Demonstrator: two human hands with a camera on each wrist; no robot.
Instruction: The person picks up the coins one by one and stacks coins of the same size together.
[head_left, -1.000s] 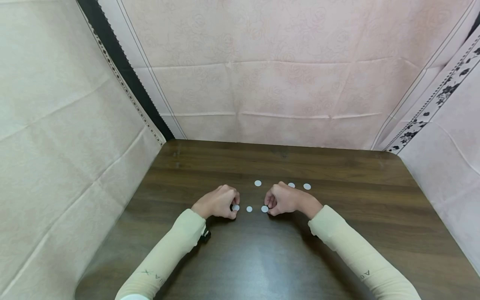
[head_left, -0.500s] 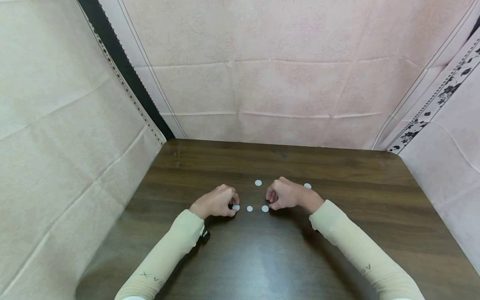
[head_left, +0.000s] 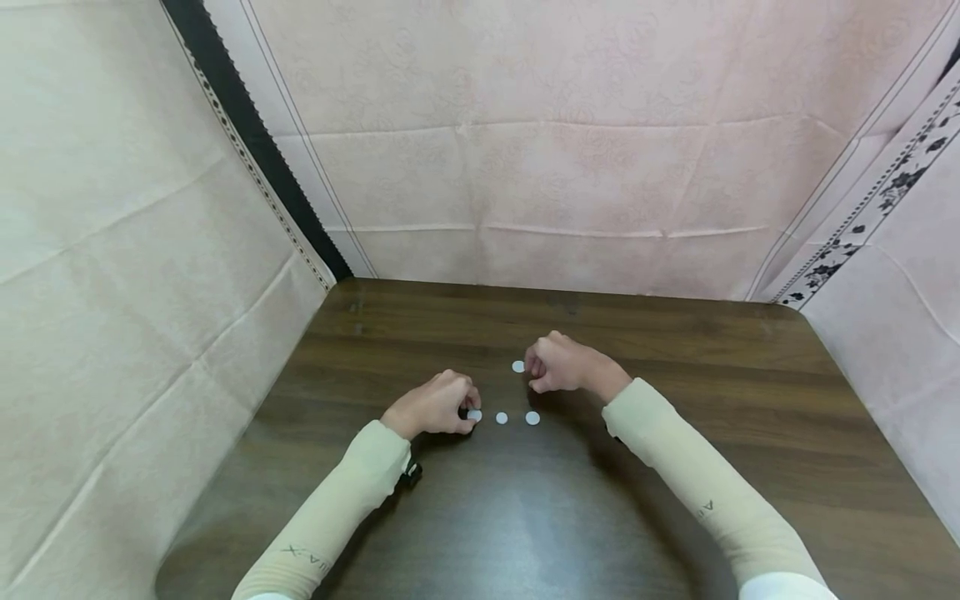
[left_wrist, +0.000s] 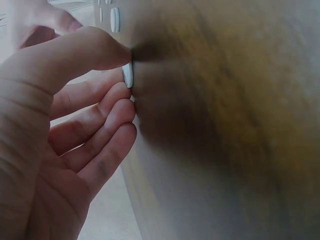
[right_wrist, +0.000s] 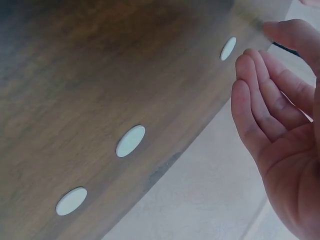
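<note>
fingers of left hand pinch white disc; those of right hand hang loose

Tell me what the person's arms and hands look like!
The left sleeve and right sleeve are long and pale cream, each with dark markings. The left hand and right hand wear no gloves. Something black shows at the left sleeve's end.

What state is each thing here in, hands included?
Left hand: pinching.
Pinched white disc: between thumb and fingers.
Right hand: fingers loosely curved, holding nothing.
Smaller near disc: flat on the table.
Larger near disc: flat, untouched.
Three far discs: also flat.
Backdrop cloth: hanging, creased.
</note>
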